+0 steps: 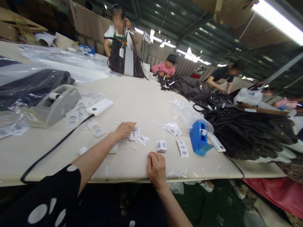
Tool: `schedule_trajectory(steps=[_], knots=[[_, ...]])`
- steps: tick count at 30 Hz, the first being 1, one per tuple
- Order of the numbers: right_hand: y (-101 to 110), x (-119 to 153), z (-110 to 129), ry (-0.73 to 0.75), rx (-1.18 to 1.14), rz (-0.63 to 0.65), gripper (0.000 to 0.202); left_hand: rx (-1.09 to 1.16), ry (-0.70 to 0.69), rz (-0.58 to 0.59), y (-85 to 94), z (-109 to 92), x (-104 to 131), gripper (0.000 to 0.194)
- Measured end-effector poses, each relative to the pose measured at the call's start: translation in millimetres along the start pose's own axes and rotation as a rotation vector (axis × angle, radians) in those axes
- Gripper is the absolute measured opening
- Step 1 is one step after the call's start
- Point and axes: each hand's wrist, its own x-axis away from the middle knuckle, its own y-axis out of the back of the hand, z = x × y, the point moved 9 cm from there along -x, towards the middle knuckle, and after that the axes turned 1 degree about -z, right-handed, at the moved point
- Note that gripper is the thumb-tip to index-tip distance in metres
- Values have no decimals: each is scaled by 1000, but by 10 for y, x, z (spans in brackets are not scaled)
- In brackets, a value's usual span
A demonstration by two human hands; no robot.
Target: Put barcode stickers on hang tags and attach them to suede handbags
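My left hand [125,130] reaches across the table to a small pile of hang tags [134,135] in clear plastic. Its fingers are stretched out at the pile's upper left edge, and their undersides are hidden. Thin white strings trail from the tags. Close to the table's front edge rests my right hand [157,167], its fingers curled together with nothing visible in them. Just beyond it stands a small roll of barcode labels [161,146]. A strip of barcode labels [182,148] lies to the right, and a second pile of tags [173,129] lies farther back.
A blue tape dispenser [199,138] stands at right, beside stacked dark bags [251,132]. At left are a grey tape dispenser [53,105], a white power bank [100,107] with a black cable, and label sheets [72,119]. Across the table a person holds up a dark handbag [118,58]; others work beyond.
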Motion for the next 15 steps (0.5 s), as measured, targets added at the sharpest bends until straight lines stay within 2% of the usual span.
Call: schedule_trajectory(steps=[4,7,9,12,15], knots=[[27,5,-31,-14,-41,-24,23,133,-27,-84,355,-278,36,39],[103,-7,-63,-58,-153,-50,23,305,-12,-57,489,-528,223,39],[179,-31,-112,-176,-299,-61,23,497,53,32,427,-642,432,35],[223,-67,-156,-465,-632,-43,25,818,220,241,132,-746,821,27],[148,-102,-52,-677,-961,9,23,960,324,365,-134,-821,1149,31]])
